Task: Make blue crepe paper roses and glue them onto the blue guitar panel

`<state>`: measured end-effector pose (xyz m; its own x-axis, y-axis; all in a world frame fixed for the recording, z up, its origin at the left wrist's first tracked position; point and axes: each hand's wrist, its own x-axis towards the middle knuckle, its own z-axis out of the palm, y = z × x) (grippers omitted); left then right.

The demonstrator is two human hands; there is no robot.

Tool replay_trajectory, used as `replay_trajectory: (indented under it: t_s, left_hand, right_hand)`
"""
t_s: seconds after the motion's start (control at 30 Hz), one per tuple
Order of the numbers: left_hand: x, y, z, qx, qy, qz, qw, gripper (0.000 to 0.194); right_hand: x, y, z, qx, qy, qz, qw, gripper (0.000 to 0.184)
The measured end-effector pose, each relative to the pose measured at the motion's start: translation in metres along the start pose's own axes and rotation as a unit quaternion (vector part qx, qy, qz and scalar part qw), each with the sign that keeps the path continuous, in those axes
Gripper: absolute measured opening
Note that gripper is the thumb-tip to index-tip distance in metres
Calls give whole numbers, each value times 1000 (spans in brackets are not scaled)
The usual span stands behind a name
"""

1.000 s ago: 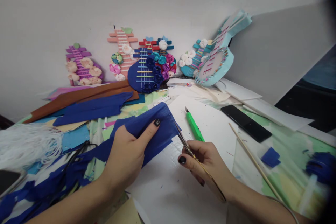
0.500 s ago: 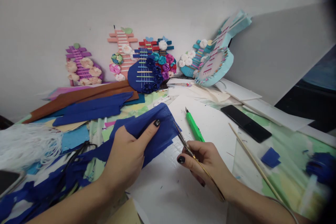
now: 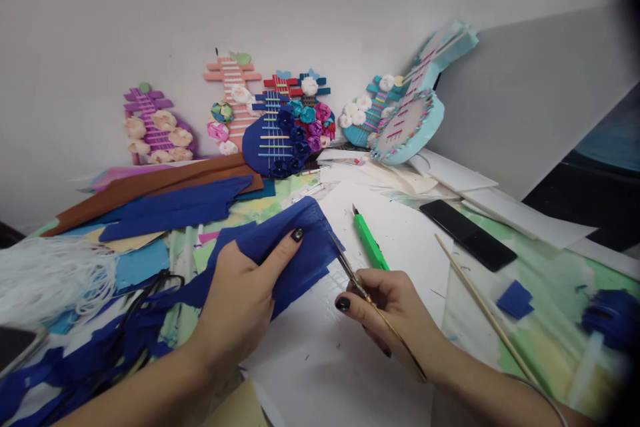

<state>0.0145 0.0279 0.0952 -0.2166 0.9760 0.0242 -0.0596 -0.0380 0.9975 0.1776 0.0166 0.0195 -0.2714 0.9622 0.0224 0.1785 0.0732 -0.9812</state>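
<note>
My left hand (image 3: 240, 300) grips a folded strip of dark blue crepe paper (image 3: 295, 260), thumb on top near its right end. My right hand (image 3: 395, 310) is closed round gold-handled scissors (image 3: 350, 273), whose blades meet the right edge of the blue paper. Both hands work over a white board (image 3: 330, 360). A green utility knife (image 3: 369, 241) lies just beyond my right hand.
A thin wooden stick (image 3: 480, 303) and a black phone (image 3: 467, 233) lie to the right, with a small blue paper scrap (image 3: 515, 299). Blue and brown paper sheets (image 3: 170, 203), white fringe (image 3: 50, 277) and black scissors (image 3: 150, 290) lie left. Flower-decorated craft guitars (image 3: 280, 127) lean against the wall.
Almost nothing has moved. The scissor tips and my right hand have shifted very slightly left along the blue paper's edge.
</note>
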Motion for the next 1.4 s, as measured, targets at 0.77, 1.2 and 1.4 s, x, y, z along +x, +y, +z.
replay_trajectory:
  t_s: [0.77, 1.2, 1.4]
  left_hand:
    - [-3, -1, 0, -41, -21, -28, 999, 17]
    - [-4, 6, 5, -24, 9, -53, 998, 12]
    - [-2, -4, 1, -93, -3, -50, 994, 24]
  right_hand:
    - [0, 2, 2, -3, 17, 2, 1000, 47]
    - [1, 3, 2, -4, 26, -4, 1000, 46]
    - [2, 4, 3, -21, 36, -8, 999, 47]
